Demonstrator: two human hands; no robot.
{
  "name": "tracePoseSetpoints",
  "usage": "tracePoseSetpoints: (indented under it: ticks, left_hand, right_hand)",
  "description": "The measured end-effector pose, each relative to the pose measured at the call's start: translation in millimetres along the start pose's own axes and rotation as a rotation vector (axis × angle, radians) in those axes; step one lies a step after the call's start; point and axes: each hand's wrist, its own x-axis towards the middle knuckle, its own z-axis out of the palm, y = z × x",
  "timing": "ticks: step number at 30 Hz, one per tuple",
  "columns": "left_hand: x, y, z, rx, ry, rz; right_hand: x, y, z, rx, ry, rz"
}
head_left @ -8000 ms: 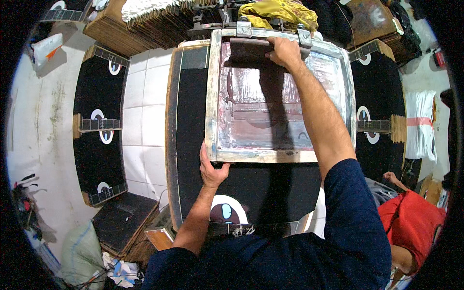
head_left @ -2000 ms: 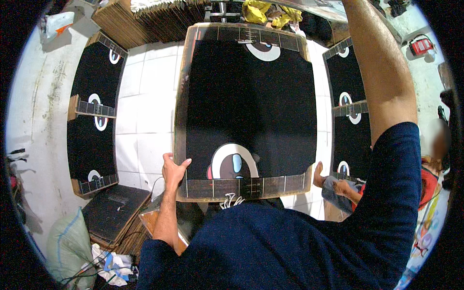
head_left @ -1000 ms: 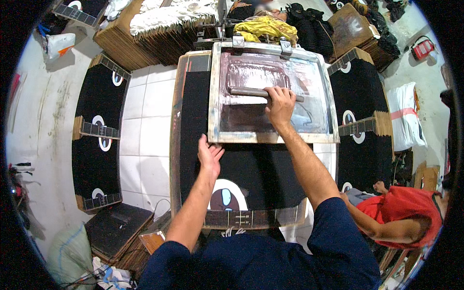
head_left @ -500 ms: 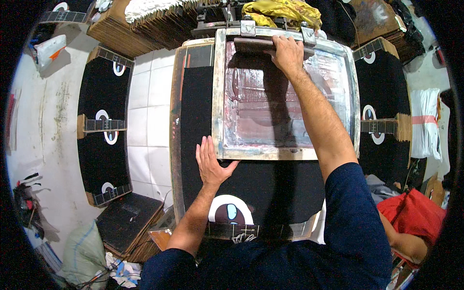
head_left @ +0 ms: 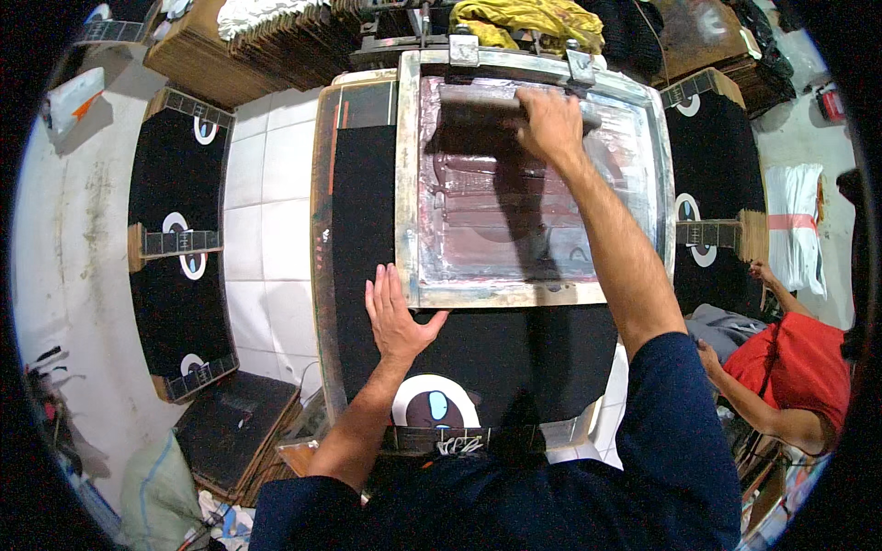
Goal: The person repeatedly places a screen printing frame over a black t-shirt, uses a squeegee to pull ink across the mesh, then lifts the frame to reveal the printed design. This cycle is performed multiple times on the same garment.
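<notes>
A silk-screen frame (head_left: 407, 193) with a pale, ink-stained border lies over black fabric (head_left: 363, 211) on a printing board. Near the frame's far end, my right hand (head_left: 551, 127) is closed around a dark squeegee (head_left: 469, 112), blurred by motion. Wine-coloured ink streaks spread across the mesh (head_left: 487, 211) below it, partly under my arm's shadow. My left hand (head_left: 400, 317) rests at the frame's near left corner, fingers stretched out and thumb spread along the edge. On the fabric nearest me shows a printed eye shape (head_left: 436, 404) in white, dark brown and light blue.
Metal clamps (head_left: 464, 50) hold the frame's far edge, with a yellow cloth (head_left: 533, 23) behind. Black fabric boards with eye prints stand left (head_left: 175, 174) and right (head_left: 721, 165). At the right, a person in a red top (head_left: 799, 367) reaches toward a board. Stacked boards (head_left: 234, 432) sit lower left.
My right hand has drawn the squeegee a little toward me from the frame's far edge. The person at right has come further into view, one arm reaching forward. My left hand stays at the corner.
</notes>
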Motion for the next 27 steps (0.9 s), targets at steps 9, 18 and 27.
tracePoseSetpoints:
  ticks: [9,18,27]
  left_hand:
    - [0,-1,1,0.005,-0.002,0.004]
    - [2,-2,1,-0.041,-0.022,0.011]
    - [-2,-6,19,-0.494,0.197,0.057]
  right_hand:
    - [-33,-12,11,-0.044,0.162,-0.030]
    - [-116,-35,-6,0.050,0.155,-0.034]
    - [-107,-27,-16,-0.029,0.048,0.003]
